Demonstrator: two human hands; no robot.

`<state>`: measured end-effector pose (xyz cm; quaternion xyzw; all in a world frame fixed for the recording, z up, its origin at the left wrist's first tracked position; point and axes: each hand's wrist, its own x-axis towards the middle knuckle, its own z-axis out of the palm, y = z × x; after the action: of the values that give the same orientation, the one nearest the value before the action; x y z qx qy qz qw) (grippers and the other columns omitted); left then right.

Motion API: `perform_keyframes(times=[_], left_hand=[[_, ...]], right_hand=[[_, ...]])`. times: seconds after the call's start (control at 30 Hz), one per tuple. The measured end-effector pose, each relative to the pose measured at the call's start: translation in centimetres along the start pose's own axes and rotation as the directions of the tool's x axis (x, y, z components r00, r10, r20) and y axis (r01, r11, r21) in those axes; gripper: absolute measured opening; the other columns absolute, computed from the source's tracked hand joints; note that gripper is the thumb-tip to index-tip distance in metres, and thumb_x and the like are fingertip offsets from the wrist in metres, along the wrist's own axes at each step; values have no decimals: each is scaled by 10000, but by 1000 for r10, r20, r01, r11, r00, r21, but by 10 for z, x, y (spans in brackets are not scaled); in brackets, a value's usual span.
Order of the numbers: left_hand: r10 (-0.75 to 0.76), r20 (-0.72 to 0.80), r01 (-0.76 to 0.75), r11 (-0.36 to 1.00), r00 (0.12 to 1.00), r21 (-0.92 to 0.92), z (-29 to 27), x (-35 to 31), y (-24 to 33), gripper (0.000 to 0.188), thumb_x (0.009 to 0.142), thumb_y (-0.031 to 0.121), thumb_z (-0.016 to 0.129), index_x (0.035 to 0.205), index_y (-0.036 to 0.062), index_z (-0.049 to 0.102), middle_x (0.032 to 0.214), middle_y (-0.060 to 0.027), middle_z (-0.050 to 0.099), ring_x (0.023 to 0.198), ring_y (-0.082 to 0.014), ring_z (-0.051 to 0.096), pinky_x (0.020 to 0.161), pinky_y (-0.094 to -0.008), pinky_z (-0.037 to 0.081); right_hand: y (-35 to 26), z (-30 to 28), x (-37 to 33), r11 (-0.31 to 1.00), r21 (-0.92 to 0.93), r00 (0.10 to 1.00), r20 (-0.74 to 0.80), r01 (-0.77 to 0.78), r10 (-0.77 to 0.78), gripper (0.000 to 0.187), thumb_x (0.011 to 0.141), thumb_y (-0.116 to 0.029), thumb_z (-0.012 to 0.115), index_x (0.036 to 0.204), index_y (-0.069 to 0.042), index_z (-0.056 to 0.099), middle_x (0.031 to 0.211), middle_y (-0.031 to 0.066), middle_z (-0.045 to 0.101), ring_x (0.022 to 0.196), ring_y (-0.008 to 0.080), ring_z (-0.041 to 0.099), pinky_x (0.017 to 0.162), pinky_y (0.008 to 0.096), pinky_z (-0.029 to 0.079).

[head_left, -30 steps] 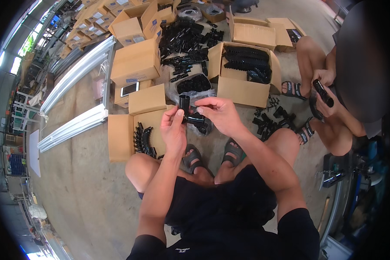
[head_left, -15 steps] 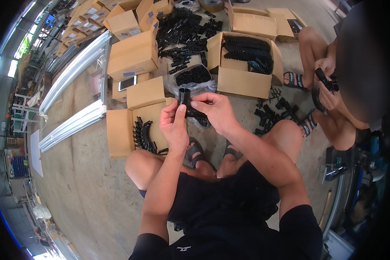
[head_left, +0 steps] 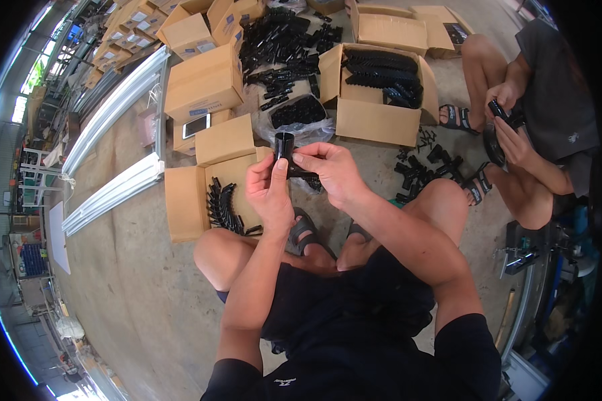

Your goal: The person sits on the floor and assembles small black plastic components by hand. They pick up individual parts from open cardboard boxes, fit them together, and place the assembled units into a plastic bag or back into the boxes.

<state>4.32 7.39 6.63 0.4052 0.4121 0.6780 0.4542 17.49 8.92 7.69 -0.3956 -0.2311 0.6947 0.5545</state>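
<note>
Both my hands hold a black tube-shaped fitting (head_left: 284, 143) upright in front of me, its open round end facing up. It has a side branch toward the right, partly behind my fingers. My left hand (head_left: 268, 190) is closed round its lower left side, thumb on the front. My right hand (head_left: 333, 175) pinches it from the right with thumb and fingertips. Just beyond them lies a clear plastic bag (head_left: 316, 130) of small black parts. To the left of my knees, an open carton (head_left: 184, 200) contains neatly arranged black fittings (head_left: 225, 206).
Loose black fittings (head_left: 281, 40) cover the floor ahead, and another pile (head_left: 421, 175) lies beside my right knee. An open carton (head_left: 376, 127) holds stacked black fittings. A phone (head_left: 196, 125) rests on a box. At right sits a co-worker (head_left: 548, 100) handling a black part.
My hands keep their grip on the fitting, almost in the same place. The co-worker at right has shifted, so more of their grey shirt and arms shows.
</note>
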Motion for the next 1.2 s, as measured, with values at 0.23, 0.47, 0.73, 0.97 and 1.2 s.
perform_keyframes(times=[0.23,0.47,0.73,0.97,1.2], left_hand=[[-10,-20,10,1000,1000,0,-2,1,-2,199,964,16,703,1145,-32,635,1058,-96,714,938,-101,650,883,-243,516],[-39,-13,40,999,999,7,-1,-1,2,201,958,29,717,1139,-27,651,1048,-92,721,923,-91,652,879,-245,518],[-41,-26,41,999,999,-18,-4,1,2,202,948,11,729,1128,-36,652,1039,-93,725,909,-85,658,823,-223,525],[-55,-31,55,998,998,-29,-5,1,0,206,944,19,737,1125,-36,654,1018,-80,721,883,-77,648,804,-212,517],[-59,-31,58,998,998,-40,-8,2,0,213,947,42,742,1126,-35,657,1014,-77,722,876,-74,644,798,-210,514]], right_hand=[[0,1,-3,997,-57,999,7,43,-42,123,915,-28,745,1010,47,721,951,82,724,854,118,656,802,260,523],[2,-3,-3,958,-262,993,15,114,-114,116,910,-42,746,1002,28,740,915,54,711,818,96,628,730,251,505],[7,1,-3,870,-417,963,57,263,-264,113,925,-80,730,968,24,748,878,30,672,754,90,575,664,261,472],[3,1,-5,764,-555,937,94,331,-338,126,938,-89,720,934,36,732,851,51,655,752,92,578,685,266,481],[-8,6,-5,870,-461,985,74,175,-159,97,924,-57,733,989,12,716,930,39,692,807,96,612,736,263,505]])
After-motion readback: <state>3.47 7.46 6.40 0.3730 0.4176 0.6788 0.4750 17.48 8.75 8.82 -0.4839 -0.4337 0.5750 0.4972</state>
